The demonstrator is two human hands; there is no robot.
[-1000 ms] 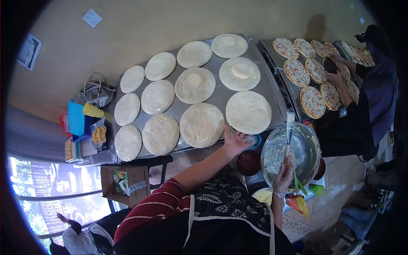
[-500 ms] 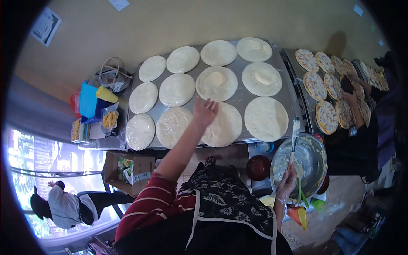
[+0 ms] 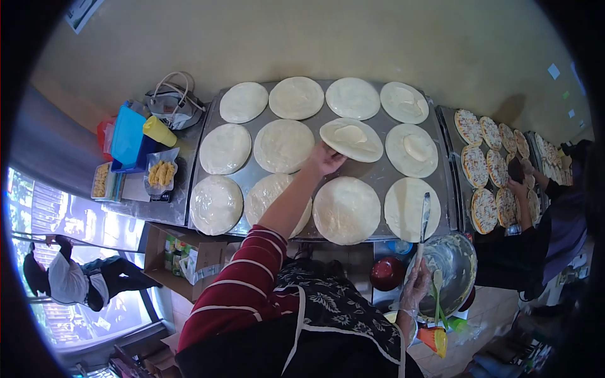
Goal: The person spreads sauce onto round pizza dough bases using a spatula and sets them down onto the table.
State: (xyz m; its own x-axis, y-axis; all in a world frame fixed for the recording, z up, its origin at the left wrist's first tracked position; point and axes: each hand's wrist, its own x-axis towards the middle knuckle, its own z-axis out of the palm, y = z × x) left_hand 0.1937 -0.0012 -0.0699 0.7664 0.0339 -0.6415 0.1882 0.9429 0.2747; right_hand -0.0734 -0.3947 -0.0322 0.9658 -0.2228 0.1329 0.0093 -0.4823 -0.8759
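Observation:
My left hand (image 3: 328, 160) grips the near-left edge of a dough round (image 3: 362, 146), which is raised and tilted above the metal table (image 3: 372, 174). A blob of cream-coloured spread sits on that round. My right hand (image 3: 416, 286), in a clear plastic glove, is closed around a spatula (image 3: 425, 217) smeared with spread, its blade pointing up and away. Beside that hand is a large metal bowl (image 3: 463, 264) with spread on its inside, and a green-handled utensil (image 3: 438, 296) leans in it. Several other dough rounds (image 3: 346, 210) lie in rows on the table.
At the right, a co-worker (image 3: 535, 214) handles something dark over topped pizzas (image 3: 484, 211). A red bowl (image 3: 387, 273) stands below the table edge. On the left are a blue container (image 3: 129, 135), a yellow cup (image 3: 159, 131), a bag (image 3: 176, 107) and a cardboard box (image 3: 189, 261). Another person (image 3: 75, 280) is beyond.
My left hand has moved from above the near rounds to a middle-row round, taken its edge and lifted it. My right hand still holds the spatula. The camera view has shifted.

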